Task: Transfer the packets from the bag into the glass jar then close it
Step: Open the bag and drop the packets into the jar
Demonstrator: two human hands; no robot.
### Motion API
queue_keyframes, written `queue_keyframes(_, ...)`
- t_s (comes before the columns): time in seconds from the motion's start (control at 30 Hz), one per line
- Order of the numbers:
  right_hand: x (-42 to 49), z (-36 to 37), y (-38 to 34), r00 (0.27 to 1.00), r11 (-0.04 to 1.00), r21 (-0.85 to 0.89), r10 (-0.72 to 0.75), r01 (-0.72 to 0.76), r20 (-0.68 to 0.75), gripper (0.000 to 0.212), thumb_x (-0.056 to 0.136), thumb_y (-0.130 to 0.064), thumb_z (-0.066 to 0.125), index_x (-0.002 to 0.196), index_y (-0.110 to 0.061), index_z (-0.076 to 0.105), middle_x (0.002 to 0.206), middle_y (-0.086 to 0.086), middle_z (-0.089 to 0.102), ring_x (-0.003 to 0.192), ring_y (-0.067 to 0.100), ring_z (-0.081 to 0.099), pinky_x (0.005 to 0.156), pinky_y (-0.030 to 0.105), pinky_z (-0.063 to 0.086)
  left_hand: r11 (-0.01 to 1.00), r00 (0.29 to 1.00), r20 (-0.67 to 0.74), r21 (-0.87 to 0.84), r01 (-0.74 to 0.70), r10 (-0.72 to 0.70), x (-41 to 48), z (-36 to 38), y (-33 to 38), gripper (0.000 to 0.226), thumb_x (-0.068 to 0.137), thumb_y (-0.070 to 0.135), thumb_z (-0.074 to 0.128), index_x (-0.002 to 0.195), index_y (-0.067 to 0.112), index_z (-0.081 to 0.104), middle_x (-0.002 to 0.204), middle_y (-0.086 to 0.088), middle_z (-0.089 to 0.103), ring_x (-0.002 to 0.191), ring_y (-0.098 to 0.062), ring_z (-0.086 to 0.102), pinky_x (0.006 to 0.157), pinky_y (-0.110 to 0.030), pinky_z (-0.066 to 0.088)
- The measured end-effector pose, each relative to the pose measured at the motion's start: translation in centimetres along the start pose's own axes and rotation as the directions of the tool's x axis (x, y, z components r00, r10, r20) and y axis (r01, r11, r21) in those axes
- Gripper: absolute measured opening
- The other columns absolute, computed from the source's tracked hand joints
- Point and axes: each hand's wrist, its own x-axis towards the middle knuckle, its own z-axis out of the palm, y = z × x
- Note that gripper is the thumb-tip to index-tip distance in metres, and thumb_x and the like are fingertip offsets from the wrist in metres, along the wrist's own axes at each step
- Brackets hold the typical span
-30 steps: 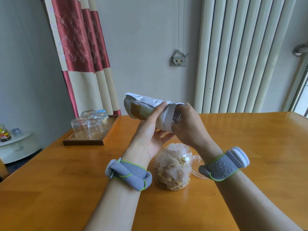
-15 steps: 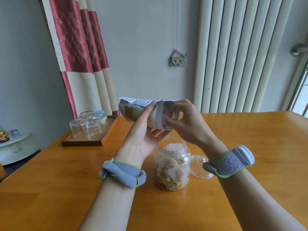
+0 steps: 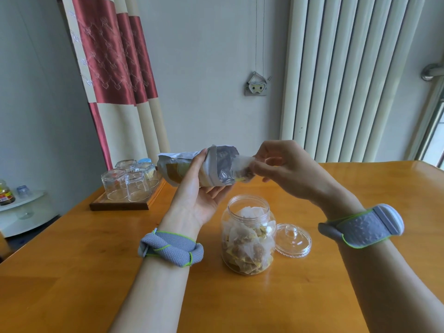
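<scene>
Now, at the table's (image 3: 72, 272) far-left edge we see a wooden tray (image 3: 120, 205) of upturned glasses (image 3: 127, 186). Our left hand (image 3: 197, 200) wraps the bag (image 3: 192, 168), held sideways over the table's middle, mouth to the right. Our right hand (image 3: 283, 169) pinches a packet (image 3: 243, 167) at that mouth. Below stands the open glass jar (image 3: 248, 234), part-filled, its lid (image 3: 293, 240) just beside it on the right

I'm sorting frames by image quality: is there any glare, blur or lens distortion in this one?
Head view: sharp overall, with soft daylight. The glossy wooden table shows pale sheen at its far right. The wide-angle lens bends the white vertical blinds and red-and-cream curtain outward. The clear jar and its glass lid carry small highlights.
</scene>
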Motion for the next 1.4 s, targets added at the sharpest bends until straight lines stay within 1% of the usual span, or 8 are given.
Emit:
queue_keyframes(0.37, 0.2, 1.1, 1.5, 0.977, 0.987, -0.141, 0.105, -0.079, 0.188, 0.033, 0.079, -0.043, 0.084, 0.076, -0.014, 0.070, 0.064, -0.001, 0.075, 0.052, 0.008, 0.068, 0.051, 0.021, 0.051, 0.999, 1.000, -0.027, -0.050, 0.001, -0.003, 0.3, -0.6, 0.7, 0.051, 0.085, 0.041, 0.083, 0.124, 0.012, 0.067, 0.124, -0.020, 0.071, 0.107, -0.035, 0.075, 0.078, -0.052, 0.065)
queue_keyframes(0.57, 0.3, 2.0, 1.0, 0.983, 0.972, 0.152, 0.179, -0.181, 0.029, 0.036, 0.102, -0.034, 0.060, 0.103, -0.001, 0.072, 0.097, 0.018, 0.077, 0.092, 0.030, 0.075, 0.090, 0.048, 0.061, 0.997, 0.997, -0.038, 0.046, -0.067, 0.069, 0.0, 0.0, 0.7, 0.041, 0.085, 0.041, 0.083, 0.114, 0.016, 0.070, 0.118, -0.018, 0.074, 0.107, -0.034, 0.076, 0.077, -0.049, 0.067)
queue_keyframes(0.73, 0.8, 3.9, -0.7, 0.883, 0.455, 0.800, 0.430, -0.392, 0.189, 0.054, 0.104, -0.040, 0.054, 0.131, 0.006, 0.055, 0.132, 0.026, 0.061, 0.122, 0.036, 0.064, 0.111, 0.044, 0.050, 0.934, 0.953, -0.086, 0.242, -0.263, 0.291, -0.5, 0.8, 0.3, 0.053, 0.083, 0.041, 0.086, 0.124, 0.015, 0.065, 0.123, -0.009, 0.074, 0.108, -0.027, 0.076, 0.074, -0.041, 0.066)
queue_keyframes(0.83, 1.0, 5.1, -1.3, 0.820, 0.171, 0.862, 0.439, -0.477, 0.367, 0.061, 0.105, -0.046, 0.049, 0.132, 0.008, 0.053, 0.134, 0.031, 0.061, 0.125, 0.041, 0.062, 0.115, 0.048, 0.043, 0.847, 0.909, -0.036, 0.379, -0.372, 0.415, -0.8, 1.1, -0.2, 0.059, 0.081, 0.042, 0.088, 0.125, 0.017, 0.058, 0.116, -0.002, 0.077, 0.106, -0.017, 0.077, 0.069, -0.034, 0.066)
queue_keyframes(0.97, 0.7, 5.7, -1.6, 0.808, -0.105, 0.890, 0.384, -0.444, 0.448, 0.059, 0.106, -0.043, 0.045, 0.129, 0.010, 0.054, 0.129, 0.034, 0.064, 0.123, 0.046, 0.063, 0.115, 0.053, 0.042, 0.711, 0.848, 0.065, 0.513, -0.480, 0.526, -0.6, 1.3, -0.9, 0.085, 0.077, 0.042, 0.091, 0.138, 0.013, 0.039, 0.122, -0.003, 0.074, 0.109, -0.015, 0.075, 0.096, -0.047, 0.063)
queue_keyframes(1.13, 0.5, 5.8, -1.9, 0.848, -0.293, 0.884, 0.287, -0.365, 0.445, 0.050, 0.109, -0.029, 0.036, 0.141, 0.005, 0.053, 0.134, 0.027, 0.066, 0.127, 0.040, 0.062, 0.105, 0.048, 0.049, 0.594, 0.796, 0.266, 0.549, -0.589, 0.544, -0.1, 1.4, -1.5, 0.100, 0.075, 0.038, 0.093, 0.149, 0.015, 0.030, 0.129, 0.005, 0.069, 0.111, 0.001, 0.072, 0.091, -0.022, 0.060)
queue_keyframes(1.27, 0.5, 5.6, -2.1, 0.857, -0.288, 0.883, 0.259, -0.371, 0.445, 0.043, 0.107, -0.014, 0.034, 0.135, 0.006, 0.060, 0.116, 0.022, 0.075, 0.102, 0.034, 0.076, 0.080, 0.041, 0.064, 0.596, 0.803, 0.345, 0.541, -0.593, 0.486, 0.1, 1.4, -1.8, 0.097, 0.070, 0.044, 0.091, 0.149, 0.019, 0.038, 0.130, 0.003, 0.072, 0.116, -0.009, 0.073, 0.096, -0.030, 0.060)
queue_keyframes(1.4, 0.5, 5.5, -1.8, 0.850, -0.297, 0.872, 0.251, -0.388, 0.464, 0.051, 0.110, -0.025, 0.032, 0.143, 0.007, 0.052, 0.137, 0.027, 0.064, 0.130, 0.039, 0.061, 0.111, 0.049, 0.046, 0.600, 0.812, 0.299, 0.555, -0.576, 0.502, 0.1, 1.1, -1.8, 0.086, 0.075, 0.038, 0.091, 0.143, 0.016, 0.044, 0.125, 0.000, 0.075, 0.109, -0.008, 0.075, 0.087, -0.023, 0.062)
